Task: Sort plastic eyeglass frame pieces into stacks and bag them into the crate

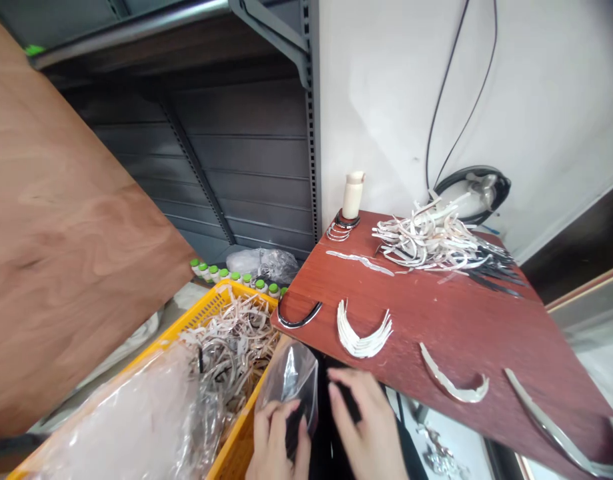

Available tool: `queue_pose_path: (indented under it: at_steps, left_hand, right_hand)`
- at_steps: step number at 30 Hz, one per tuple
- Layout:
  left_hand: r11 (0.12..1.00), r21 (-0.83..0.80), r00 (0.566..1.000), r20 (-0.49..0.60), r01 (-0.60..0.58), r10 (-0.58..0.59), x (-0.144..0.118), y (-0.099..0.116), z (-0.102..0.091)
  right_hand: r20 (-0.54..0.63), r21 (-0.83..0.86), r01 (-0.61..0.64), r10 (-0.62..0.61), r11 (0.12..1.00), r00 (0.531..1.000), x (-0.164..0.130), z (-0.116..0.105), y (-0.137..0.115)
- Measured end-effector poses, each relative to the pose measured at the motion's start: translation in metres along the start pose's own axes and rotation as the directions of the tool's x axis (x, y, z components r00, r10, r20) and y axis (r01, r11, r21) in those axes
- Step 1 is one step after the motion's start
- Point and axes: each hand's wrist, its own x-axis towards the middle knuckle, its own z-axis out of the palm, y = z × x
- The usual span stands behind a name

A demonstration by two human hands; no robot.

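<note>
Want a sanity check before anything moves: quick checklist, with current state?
1. Left hand has hold of the clear bag: ok, fingers pinched on it.
2. Right hand free: ok, fingers apart, nothing seen in them.
3. Bag empty: cannot tell, it is see-through against a dark background.
4. White curved strips grouped on the table: ok, nested near the front edge.
5. Strips at the back of the table sorted: not ok, they lie in a tangled heap.
6. Yellow crate uncovered: not ok, clear plastic lies over its near part.
</note>
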Motion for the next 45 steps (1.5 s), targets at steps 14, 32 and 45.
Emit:
queue_pose_path:
  at_steps: [14, 32, 45]
  left_hand:
    - [1.0, 0.023, 0.999, -0.053, -0.001, 0.002, 0.009, 0.0, -0.014]
    - [0.873, 0.071, 0.841, 0.316, -0.483, 0.44, 0.007, -0.015, -0.027]
    - [0.849, 0.275, 0.891, 0.182, -0.451, 0.415, 0.01, -0.046, -0.049]
  right_hand:
    - [-0.02, -0.469, 0.26, -0.304, 0.844, 0.952, 0.021, -0.022, 0.031]
    - [0.347, -0.407, 0.571, -0.458, 0.713, 0.819, -0.028, 0.012, 0.019]
    - [0.126, -0.357, 0.466, -0.452, 0.81, 0.883, -0.039, 0.076, -0.023]
